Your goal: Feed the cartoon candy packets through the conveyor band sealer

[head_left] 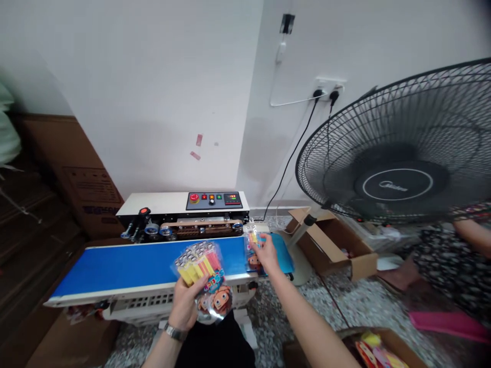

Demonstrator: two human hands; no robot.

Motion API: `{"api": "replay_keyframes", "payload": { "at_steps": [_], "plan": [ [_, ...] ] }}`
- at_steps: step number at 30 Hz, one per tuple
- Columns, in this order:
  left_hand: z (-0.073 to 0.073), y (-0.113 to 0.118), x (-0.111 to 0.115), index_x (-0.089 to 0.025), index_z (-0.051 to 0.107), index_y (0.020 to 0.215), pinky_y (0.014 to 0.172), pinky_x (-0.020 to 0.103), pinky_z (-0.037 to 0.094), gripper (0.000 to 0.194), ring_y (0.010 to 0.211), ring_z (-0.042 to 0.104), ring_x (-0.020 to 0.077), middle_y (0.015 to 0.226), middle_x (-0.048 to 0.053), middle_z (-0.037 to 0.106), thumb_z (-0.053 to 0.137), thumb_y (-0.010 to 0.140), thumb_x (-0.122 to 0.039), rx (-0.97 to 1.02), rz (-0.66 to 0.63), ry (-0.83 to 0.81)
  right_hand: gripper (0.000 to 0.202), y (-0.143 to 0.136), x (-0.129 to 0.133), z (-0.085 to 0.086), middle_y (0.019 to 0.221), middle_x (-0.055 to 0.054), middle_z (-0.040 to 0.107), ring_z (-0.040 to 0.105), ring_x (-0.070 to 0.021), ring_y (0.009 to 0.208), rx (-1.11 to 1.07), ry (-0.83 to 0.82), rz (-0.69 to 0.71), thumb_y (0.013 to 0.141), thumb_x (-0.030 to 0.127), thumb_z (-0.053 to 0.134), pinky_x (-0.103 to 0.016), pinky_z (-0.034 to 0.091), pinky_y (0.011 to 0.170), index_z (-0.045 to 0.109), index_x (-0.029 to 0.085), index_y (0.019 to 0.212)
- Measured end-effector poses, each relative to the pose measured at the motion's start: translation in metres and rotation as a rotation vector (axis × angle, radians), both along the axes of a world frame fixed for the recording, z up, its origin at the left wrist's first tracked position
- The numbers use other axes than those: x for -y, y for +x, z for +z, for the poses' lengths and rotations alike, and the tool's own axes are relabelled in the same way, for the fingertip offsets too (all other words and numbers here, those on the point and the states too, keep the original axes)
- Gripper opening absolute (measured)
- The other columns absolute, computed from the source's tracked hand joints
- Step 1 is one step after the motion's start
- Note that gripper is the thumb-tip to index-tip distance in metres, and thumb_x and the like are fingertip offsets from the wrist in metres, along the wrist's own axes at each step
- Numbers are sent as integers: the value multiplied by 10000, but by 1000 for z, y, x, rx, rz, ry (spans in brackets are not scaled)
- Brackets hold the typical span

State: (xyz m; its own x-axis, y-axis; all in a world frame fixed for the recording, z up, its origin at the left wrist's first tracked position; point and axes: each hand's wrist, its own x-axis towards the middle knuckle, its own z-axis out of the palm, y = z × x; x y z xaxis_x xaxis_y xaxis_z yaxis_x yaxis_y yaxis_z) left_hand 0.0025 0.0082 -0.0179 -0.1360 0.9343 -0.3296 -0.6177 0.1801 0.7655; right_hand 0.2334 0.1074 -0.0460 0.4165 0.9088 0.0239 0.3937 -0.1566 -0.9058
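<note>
My left hand [184, 305], with a metal watch at the wrist, is closed round a fanned stack of clear plastic packets [209, 271]. They show yellow and pink pieces at the top and a printed cartoon face below. A single packet [253, 262] of the same kind is pinched in my right hand [266, 252], upright over the right end of the blue conveyor belt [126, 268]. Its top edge is close to the right end of the band sealer [153, 204], whose rollers run behind the belt. I cannot tell whether the packet touches the sealer.
A large black fan [395, 179] stands at the right, beside an open cardboard box [330, 245]. Another box [399, 342] with colourful packets lies at the lower right. A person in patterned clothing [452, 260] is at the far right. Power cords run to the wall socket [329, 89].
</note>
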Motion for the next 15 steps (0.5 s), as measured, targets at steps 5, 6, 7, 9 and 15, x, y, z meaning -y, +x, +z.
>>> {"api": "replay_keyframes", "payload": {
  "at_steps": [5, 6, 7, 9, 15],
  "plan": [
    [-1, 3, 1, -130, 613, 958, 733, 343, 524, 438, 788, 669, 234, 903, 94, 714, 767, 549, -156, 8, -2, -8, 374, -3, -24, -5, 655, 4, 609, 598, -168, 566, 173, -78, 13, 664, 342, 591, -235, 403, 512, 479, 176, 980],
    [-1, 3, 1, -130, 614, 961, 731, 343, 524, 443, 784, 670, 235, 897, 96, 715, 768, 547, -158, 17, -4, -7, 372, -6, -26, -4, 658, 0, 608, 597, -170, 583, 192, -95, 28, 657, 326, 602, -236, 403, 524, 490, 174, 977],
    [-1, 4, 1, -130, 615, 960, 730, 342, 524, 443, 782, 670, 236, 893, 97, 715, 769, 545, -160, 25, -5, -4, 372, -11, -27, -2, 672, -5, 611, 597, -173, 604, 207, -102, 49, 645, 307, 617, -241, 406, 542, 502, 174, 973],
    [-1, 6, 1, -132, 621, 939, 725, 334, 523, 425, 779, 670, 234, 885, 92, 717, 769, 542, -156, 31, 1, 0, 382, -21, -24, 4, 751, -24, 625, 596, -179, 666, 228, -45, 109, 630, 282, 633, -258, 421, 598, 521, 183, 981],
    [-3, 9, -1, -135, 619, 941, 729, 338, 521, 414, 784, 668, 232, 905, 87, 714, 761, 552, -143, 28, 5, 34, 271, -53, 26, 30, 759, -16, 608, 568, -143, 650, -62, 129, 515, 812, 423, 454, -244, 446, 586, 548, 194, 921]
  ]
}}
